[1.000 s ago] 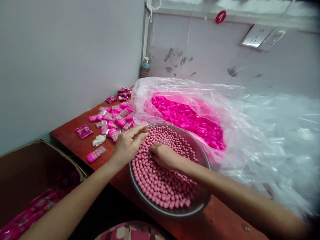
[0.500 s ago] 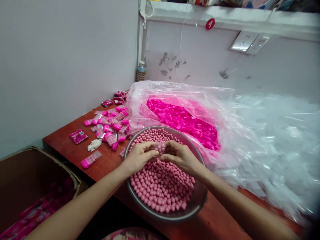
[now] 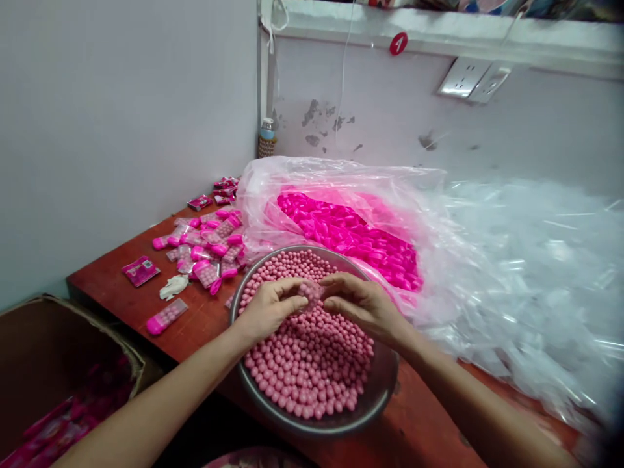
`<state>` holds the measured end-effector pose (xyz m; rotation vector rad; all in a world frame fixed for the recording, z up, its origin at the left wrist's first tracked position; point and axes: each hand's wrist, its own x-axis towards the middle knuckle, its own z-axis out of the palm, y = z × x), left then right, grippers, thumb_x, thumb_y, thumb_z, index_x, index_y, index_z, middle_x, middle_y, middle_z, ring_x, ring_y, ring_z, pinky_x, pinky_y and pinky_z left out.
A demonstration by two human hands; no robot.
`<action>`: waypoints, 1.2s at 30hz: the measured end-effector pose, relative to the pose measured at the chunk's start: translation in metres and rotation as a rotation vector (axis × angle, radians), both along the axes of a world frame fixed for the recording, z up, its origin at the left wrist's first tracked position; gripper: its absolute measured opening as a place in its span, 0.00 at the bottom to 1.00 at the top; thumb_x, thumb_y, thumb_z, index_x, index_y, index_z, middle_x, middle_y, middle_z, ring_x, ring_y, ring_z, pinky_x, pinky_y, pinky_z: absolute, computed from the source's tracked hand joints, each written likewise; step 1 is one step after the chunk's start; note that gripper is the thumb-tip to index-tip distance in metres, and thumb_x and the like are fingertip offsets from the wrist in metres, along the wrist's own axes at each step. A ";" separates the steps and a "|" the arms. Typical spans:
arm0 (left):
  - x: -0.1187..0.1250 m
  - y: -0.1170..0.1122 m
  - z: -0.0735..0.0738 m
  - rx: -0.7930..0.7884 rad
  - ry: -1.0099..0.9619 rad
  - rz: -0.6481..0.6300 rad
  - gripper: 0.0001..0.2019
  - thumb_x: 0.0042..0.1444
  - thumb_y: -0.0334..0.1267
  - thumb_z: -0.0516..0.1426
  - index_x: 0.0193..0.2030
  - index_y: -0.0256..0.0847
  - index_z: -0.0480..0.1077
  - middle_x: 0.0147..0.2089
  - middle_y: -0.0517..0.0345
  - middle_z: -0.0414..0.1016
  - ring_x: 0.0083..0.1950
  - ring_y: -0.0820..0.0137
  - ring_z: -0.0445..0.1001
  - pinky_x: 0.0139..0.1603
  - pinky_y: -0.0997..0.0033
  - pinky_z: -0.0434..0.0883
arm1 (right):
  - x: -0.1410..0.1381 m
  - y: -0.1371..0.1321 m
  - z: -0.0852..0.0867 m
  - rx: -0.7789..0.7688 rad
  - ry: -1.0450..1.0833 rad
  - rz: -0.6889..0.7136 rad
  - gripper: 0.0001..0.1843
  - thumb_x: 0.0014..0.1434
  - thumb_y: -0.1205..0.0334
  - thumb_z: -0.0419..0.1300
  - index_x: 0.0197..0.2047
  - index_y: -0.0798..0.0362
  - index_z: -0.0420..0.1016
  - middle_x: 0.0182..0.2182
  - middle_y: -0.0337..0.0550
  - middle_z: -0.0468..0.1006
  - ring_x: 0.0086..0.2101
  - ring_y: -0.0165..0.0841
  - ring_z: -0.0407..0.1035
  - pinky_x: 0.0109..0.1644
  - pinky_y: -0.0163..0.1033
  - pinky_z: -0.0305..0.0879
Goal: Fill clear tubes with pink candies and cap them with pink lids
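Note:
A round metal bowl [image 3: 363,406] near the table's front edge is heaped with small pink balls [image 3: 307,364]. Above it my left hand [image 3: 268,307] and my right hand [image 3: 358,304] meet, fingers pinched on a small clear case [image 3: 311,294] that has pink balls inside. Behind the bowl an open plastic bag [image 3: 273,188] holds a pile of bright pink caps [image 3: 351,234].
Filled clear cases with pink caps [image 3: 207,244] and pink packets [image 3: 140,270] lie on the red-brown table [image 3: 195,318] at the left. A cardboard box [image 3: 53,364] stands lower left. A heap of clear plastic [image 3: 526,273] covers the right side. A small bottle [image 3: 266,136] stands in the corner.
My hands came together over the bowl and now hold the clear case between them; a second ago the left hand was open at the rim and the right lay in the balls.

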<state>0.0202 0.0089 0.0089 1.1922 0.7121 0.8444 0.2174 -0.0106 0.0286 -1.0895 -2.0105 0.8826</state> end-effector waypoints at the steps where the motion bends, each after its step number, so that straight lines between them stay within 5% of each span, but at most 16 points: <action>1: 0.000 0.000 0.000 -0.045 -0.019 0.007 0.15 0.47 0.34 0.60 0.44 0.36 0.73 0.40 0.54 0.75 0.42 0.66 0.73 0.46 0.65 0.70 | 0.004 0.001 -0.001 -0.040 0.011 -0.029 0.14 0.58 0.61 0.56 0.48 0.52 0.66 0.32 0.41 0.76 0.31 0.30 0.72 0.34 0.34 0.68; 7: -0.002 0.000 0.001 -0.149 -0.035 0.023 0.18 0.46 0.34 0.63 0.46 0.36 0.72 0.43 0.52 0.75 0.44 0.66 0.73 0.46 0.67 0.70 | 0.039 0.010 0.004 -0.086 -0.161 -0.184 0.10 0.56 0.57 0.57 0.37 0.53 0.73 0.29 0.40 0.76 0.30 0.31 0.70 0.33 0.34 0.66; 14: -0.005 -0.005 0.009 0.241 0.304 -0.092 0.11 0.54 0.35 0.57 0.44 0.42 0.74 0.41 0.57 0.78 0.44 0.67 0.74 0.48 0.72 0.68 | 0.100 0.031 0.022 0.095 -0.322 -0.544 0.11 0.54 0.57 0.56 0.35 0.54 0.74 0.25 0.40 0.76 0.25 0.31 0.69 0.29 0.34 0.64; 20: -0.009 0.002 0.000 0.064 0.318 -0.005 0.14 0.51 0.42 0.60 0.44 0.43 0.74 0.43 0.59 0.78 0.48 0.64 0.74 0.48 0.72 0.71 | 0.150 0.061 0.026 0.165 -0.659 -0.721 0.11 0.55 0.62 0.54 0.35 0.54 0.76 0.27 0.42 0.79 0.28 0.33 0.72 0.31 0.34 0.63; 27: -0.008 -0.005 -0.004 -0.166 0.168 0.075 0.14 0.47 0.43 0.62 0.42 0.44 0.75 0.42 0.59 0.79 0.47 0.64 0.75 0.45 0.75 0.74 | 0.157 0.092 0.006 0.095 -0.793 -0.497 0.11 0.53 0.68 0.55 0.33 0.54 0.79 0.29 0.44 0.80 0.30 0.34 0.72 0.34 0.35 0.64; 32: -0.009 -0.004 -0.004 -0.136 0.222 0.103 0.14 0.47 0.43 0.62 0.42 0.46 0.75 0.43 0.60 0.79 0.46 0.65 0.75 0.45 0.76 0.74 | 0.135 0.092 0.001 0.087 -0.838 -0.228 0.18 0.52 0.75 0.53 0.39 0.49 0.78 0.41 0.44 0.77 0.41 0.35 0.69 0.44 0.36 0.62; 36: -0.009 -0.002 -0.007 -0.097 0.254 0.080 0.14 0.47 0.44 0.62 0.42 0.45 0.75 0.43 0.59 0.79 0.46 0.64 0.75 0.44 0.76 0.74 | 0.128 0.094 -0.005 0.083 -0.799 -0.167 0.13 0.53 0.73 0.55 0.36 0.51 0.78 0.45 0.49 0.74 0.46 0.38 0.65 0.51 0.44 0.59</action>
